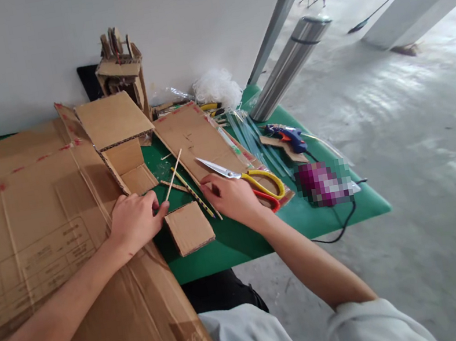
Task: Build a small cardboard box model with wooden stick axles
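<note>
My left hand (137, 219) is closed, pinching a thin wooden stick (174, 174) that slants up to the right. Just right of that hand lies a small cardboard box (190, 229). My right hand (230, 196) is curled, its fingertips at the left edge of a long cardboard piece (187, 136); a thin strip passes under them, and whether they grip it is hidden. Scissors (228, 173) with yellow and red handles lie by this hand, blades pointing up-left. A yellow-and-black striped pencil (192, 191) rests between the hands. An open cardboard box (113, 120) stands beyond my left hand.
A large cardboard sheet (44, 226) covers the left of the green table (242, 250). On the right are a blue glue gun (290, 136), clear glue sticks (248, 137), a steel flask (289, 68) and a blurred purple item (322, 183). A cardboard construction (122, 71) stands behind.
</note>
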Action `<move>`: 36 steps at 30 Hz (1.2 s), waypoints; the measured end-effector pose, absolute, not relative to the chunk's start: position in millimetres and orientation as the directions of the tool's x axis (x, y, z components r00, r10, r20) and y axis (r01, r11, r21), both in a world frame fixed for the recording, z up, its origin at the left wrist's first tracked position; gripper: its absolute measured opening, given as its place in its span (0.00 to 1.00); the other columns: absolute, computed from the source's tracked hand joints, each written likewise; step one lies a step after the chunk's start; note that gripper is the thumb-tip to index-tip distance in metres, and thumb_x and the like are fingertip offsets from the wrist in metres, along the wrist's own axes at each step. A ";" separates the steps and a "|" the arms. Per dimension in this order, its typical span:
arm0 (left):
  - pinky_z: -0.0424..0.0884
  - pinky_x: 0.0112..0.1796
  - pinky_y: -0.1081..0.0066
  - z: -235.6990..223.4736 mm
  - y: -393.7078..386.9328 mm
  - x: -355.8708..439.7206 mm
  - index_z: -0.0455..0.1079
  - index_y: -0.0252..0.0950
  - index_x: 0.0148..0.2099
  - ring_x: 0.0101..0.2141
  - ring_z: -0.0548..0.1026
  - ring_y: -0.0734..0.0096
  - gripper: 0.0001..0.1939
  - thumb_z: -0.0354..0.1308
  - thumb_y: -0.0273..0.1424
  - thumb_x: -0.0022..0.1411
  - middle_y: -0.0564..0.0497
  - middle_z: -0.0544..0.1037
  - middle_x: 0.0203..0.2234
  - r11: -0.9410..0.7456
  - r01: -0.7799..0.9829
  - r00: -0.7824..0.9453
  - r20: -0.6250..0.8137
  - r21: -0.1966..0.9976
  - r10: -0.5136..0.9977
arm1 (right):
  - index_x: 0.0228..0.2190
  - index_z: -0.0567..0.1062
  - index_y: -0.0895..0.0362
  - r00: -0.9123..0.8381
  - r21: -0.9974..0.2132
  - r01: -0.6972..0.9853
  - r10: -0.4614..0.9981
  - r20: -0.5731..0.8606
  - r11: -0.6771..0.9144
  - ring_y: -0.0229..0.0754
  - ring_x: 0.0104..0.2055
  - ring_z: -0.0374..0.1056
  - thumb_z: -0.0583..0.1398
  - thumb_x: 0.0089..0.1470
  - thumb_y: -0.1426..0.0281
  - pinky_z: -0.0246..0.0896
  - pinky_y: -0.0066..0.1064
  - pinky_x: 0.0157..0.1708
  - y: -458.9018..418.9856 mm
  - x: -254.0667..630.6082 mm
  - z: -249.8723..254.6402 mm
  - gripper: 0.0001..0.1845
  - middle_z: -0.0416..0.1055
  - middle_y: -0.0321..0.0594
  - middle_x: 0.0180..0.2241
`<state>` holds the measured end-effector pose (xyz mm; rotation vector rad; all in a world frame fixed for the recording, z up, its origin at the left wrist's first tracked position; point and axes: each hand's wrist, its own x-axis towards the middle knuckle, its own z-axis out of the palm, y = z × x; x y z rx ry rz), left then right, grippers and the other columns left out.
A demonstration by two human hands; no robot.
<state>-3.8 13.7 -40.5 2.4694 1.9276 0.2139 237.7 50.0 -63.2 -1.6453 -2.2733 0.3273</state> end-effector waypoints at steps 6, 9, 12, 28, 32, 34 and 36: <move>0.62 0.28 0.64 -11.2 2.1 -10.7 0.67 0.39 0.17 0.22 0.74 0.60 0.38 0.33 0.50 0.72 0.46 0.73 0.15 -0.146 0.966 0.164 -0.069 0.214 0.984 | 0.42 0.77 0.56 -0.190 -0.220 0.946 0.956 0.223 0.239 0.54 0.48 0.72 0.54 0.62 0.66 0.63 0.42 0.48 45.7 307.5 -61.0 0.13 0.78 0.51 0.44; 0.62 0.24 0.68 1.6 -8.3 -11.1 0.70 0.40 0.19 0.17 0.72 0.65 0.35 0.42 0.53 0.69 0.50 0.73 0.13 -0.174 0.845 0.331 -0.240 0.505 0.912 | 0.48 0.74 0.59 -0.191 -0.160 0.965 0.976 0.107 0.206 0.57 0.50 0.71 0.55 0.60 0.65 0.63 0.45 0.51 40.9 336.1 -68.9 0.17 0.77 0.52 0.46; 0.62 0.20 0.71 -1.9 -18.0 -4.0 0.72 0.40 0.22 0.16 0.73 0.68 0.28 0.51 0.54 0.65 0.53 0.76 0.15 -0.073 0.727 0.412 -0.347 0.683 0.843 | 0.55 0.70 0.59 -0.218 -0.149 0.963 0.974 0.058 0.225 0.57 0.54 0.69 0.56 0.58 0.65 0.62 0.46 0.54 37.6 345.4 -74.3 0.23 0.74 0.51 0.52; 0.75 0.51 0.56 -35.1 -5.6 16.1 0.73 0.33 0.51 0.51 0.78 0.51 0.26 0.63 0.47 0.58 0.42 0.81 0.48 0.130 0.190 0.205 -0.169 0.973 0.964 | 0.44 0.74 0.55 -0.038 -0.595 0.801 0.997 0.065 0.070 0.48 0.42 0.74 0.63 0.50 0.62 0.68 0.39 0.42 41.5 324.5 -83.3 0.19 0.78 0.44 0.42; 0.75 0.50 0.57 -43.6 -1.0 6.9 0.71 0.33 0.52 0.50 0.78 0.52 0.26 0.62 0.48 0.60 0.42 0.81 0.47 0.060 0.201 0.109 -0.083 0.978 0.991 | 0.42 0.70 0.56 -0.044 -0.867 0.485 0.993 0.109 0.116 0.43 0.38 0.75 0.65 0.49 0.63 0.69 0.36 0.40 43.0 308.1 -97.5 0.18 0.77 0.40 0.37; 0.75 0.50 0.58 -47.6 -2.3 4.5 0.72 0.33 0.52 0.49 0.78 0.52 0.26 0.61 0.48 0.62 0.42 0.81 0.47 0.033 0.228 0.108 -0.059 0.973 0.992 | 0.42 0.69 0.56 -0.024 -0.914 0.382 0.990 0.142 0.140 0.42 0.38 0.74 0.65 0.50 0.62 0.69 0.35 0.40 43.2 298.8 -104.0 0.19 0.77 0.40 0.37; 0.75 0.50 0.58 -50.6 -4.3 3.4 0.72 0.33 0.52 0.50 0.78 0.52 0.25 0.60 0.47 0.63 0.42 0.81 0.48 0.013 0.252 0.133 -0.048 0.968 0.990 | 0.44 0.70 0.56 -0.006 -0.924 0.348 0.986 0.167 0.158 0.42 0.39 0.74 0.66 0.51 0.60 0.69 0.35 0.41 42.6 292.5 -108.0 0.21 0.77 0.41 0.38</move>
